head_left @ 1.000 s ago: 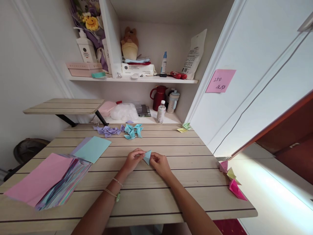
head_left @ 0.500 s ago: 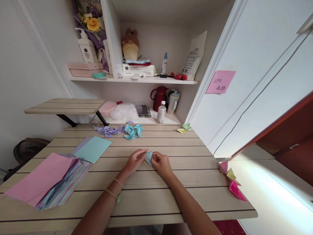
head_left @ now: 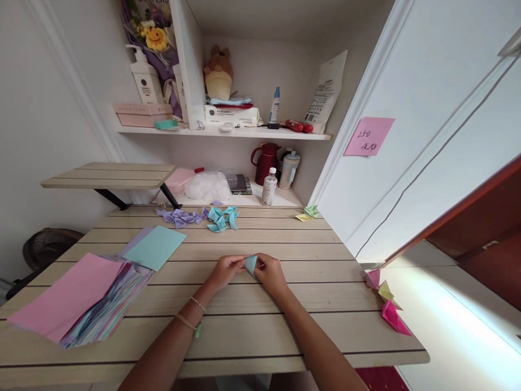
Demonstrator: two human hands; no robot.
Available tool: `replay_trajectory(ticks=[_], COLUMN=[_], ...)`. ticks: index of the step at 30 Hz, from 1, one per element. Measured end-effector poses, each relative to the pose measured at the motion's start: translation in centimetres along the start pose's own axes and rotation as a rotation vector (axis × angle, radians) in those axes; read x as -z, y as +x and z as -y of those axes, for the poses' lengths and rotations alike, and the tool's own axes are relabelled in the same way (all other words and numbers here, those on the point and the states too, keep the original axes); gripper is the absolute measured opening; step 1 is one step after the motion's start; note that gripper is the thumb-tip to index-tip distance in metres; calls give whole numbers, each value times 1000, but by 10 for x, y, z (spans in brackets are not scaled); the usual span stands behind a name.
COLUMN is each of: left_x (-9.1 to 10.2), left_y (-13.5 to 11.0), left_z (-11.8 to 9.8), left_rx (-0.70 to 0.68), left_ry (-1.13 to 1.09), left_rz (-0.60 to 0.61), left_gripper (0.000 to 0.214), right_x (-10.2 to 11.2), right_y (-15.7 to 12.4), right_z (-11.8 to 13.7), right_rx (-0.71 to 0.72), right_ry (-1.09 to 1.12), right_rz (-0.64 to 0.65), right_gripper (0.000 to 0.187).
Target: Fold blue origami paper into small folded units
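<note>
A small folded light-blue paper piece point(head_left: 251, 264) is pinched between both hands just above the middle of the wooden slatted table point(head_left: 244, 326). My left hand point(head_left: 225, 270) grips its left side with fingers closed. My right hand point(head_left: 271, 275) grips its right side, fingers closed too. A beaded bracelet sits on my left wrist. Beyond the hands lie a cluster of folded blue pieces point(head_left: 222, 218) and a row of folded purple pieces point(head_left: 181, 217).
A fanned stack of coloured paper sheets point(head_left: 87, 298) lies at the left, a light-blue sheet point(head_left: 154, 248) above it. Folded pink and yellow pieces point(head_left: 385, 301) sit at the right edge, green and yellow ones point(head_left: 308, 213) at the back. Shelves behind hold bottles, a red jug and a plush toy.
The blue paper piece looks smaller and more tightly folded, and both hands have closed in on it and shifted slightly right.
</note>
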State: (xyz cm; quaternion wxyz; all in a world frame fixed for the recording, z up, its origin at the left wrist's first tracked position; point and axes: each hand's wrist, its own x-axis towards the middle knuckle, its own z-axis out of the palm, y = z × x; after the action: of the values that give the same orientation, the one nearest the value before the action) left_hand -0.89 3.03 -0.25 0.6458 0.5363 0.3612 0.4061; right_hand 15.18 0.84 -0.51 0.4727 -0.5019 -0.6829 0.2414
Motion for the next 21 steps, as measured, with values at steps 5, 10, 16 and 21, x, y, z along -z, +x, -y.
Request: replay_trajectory(ticks=[5, 10, 16, 21], left_x=[-1, 0, -1, 1], left_y=[0, -1, 1, 2], left_z=[-4, -9, -8, -8], left_rx=[38, 126, 147, 172], left_ry=[-99, -122, -78, -64], left_rz=[-14, -47, -73, -75], left_gripper=[46, 39, 33, 36], right_x=[-2, -5, -3, -3], right_y=[-3, -8, -7, -4], right_z=[0, 0, -1, -2], right_rx=[86, 184, 123, -24], right_ry=[-38, -109, -42, 73], right_rz=[-32, -10, 3, -32], right_gripper=[11, 21, 27, 24])
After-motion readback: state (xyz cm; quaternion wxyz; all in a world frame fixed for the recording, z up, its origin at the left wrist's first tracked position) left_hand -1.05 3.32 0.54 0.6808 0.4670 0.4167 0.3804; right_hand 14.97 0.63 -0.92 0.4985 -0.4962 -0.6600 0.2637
